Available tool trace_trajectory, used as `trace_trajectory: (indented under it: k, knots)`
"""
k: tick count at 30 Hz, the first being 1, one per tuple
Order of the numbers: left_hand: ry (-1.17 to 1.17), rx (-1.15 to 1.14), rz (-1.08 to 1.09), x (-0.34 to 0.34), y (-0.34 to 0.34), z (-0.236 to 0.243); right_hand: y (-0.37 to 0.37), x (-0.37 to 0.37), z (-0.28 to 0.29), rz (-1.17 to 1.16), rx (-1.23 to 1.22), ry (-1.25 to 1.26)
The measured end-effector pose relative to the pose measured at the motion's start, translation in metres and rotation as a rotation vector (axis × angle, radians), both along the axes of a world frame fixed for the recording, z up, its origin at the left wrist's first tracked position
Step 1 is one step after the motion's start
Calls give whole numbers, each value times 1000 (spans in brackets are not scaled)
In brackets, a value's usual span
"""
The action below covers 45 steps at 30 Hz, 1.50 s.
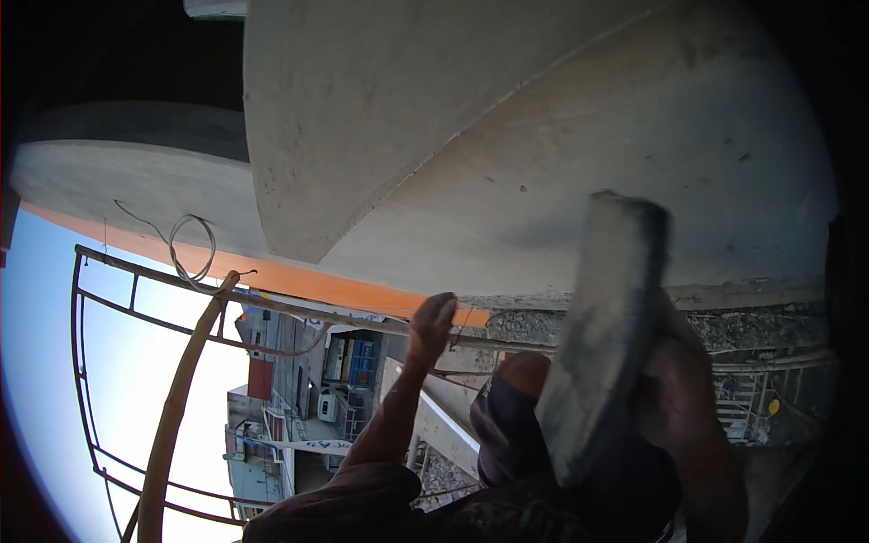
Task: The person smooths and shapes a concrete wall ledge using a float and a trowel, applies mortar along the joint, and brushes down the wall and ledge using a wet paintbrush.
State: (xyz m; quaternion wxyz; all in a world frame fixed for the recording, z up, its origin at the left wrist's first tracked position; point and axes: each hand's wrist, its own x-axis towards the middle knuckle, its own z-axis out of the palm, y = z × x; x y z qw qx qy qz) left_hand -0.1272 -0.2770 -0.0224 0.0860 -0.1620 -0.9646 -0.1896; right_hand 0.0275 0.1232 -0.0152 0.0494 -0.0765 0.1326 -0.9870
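My right hand (674, 380) grips a long, flat, grey plaster float (602, 326), stained dark along one edge and blurred, held in front of the grey plastered surface (706, 190). My left hand (433, 321) is raised at the orange band (353, 288) along that surface's edge, beside a metal rail; its fingers are curled, and I cannot make out what they grip. My bent knee (516, 380) shows between my arms.
A metal scaffold frame (136, 293) and a tan pole (181, 389) stand at the left, with a coiled white cable (210, 244) above. Far below lie buildings (253, 425) and a white vehicle (328, 404). A rough concrete ledge (742, 326) is at the right.
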Motion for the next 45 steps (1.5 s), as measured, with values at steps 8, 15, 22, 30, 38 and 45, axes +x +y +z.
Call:
trace_trajectory:
  k: [8,15,22,30,38,45]
  knots:
    - [478,651,307,-40,-29,252,-108,-112,23,312,276,33]
    - [473,183,117,-88,-11,393,-186,-165,50,439,-83,167]
    - [882,-754,-473,-128,-5,380,-231,-165,79,407,-357,84]
    - [205,212,-30,-118,17,396,-243,-178,97,419,-398,149]
    - [186,605,91,-107,35,365,-241,-179,90,396,-437,133]
    - [285,629,156,-102,38,360,-166,-138,89,195,-463,207]
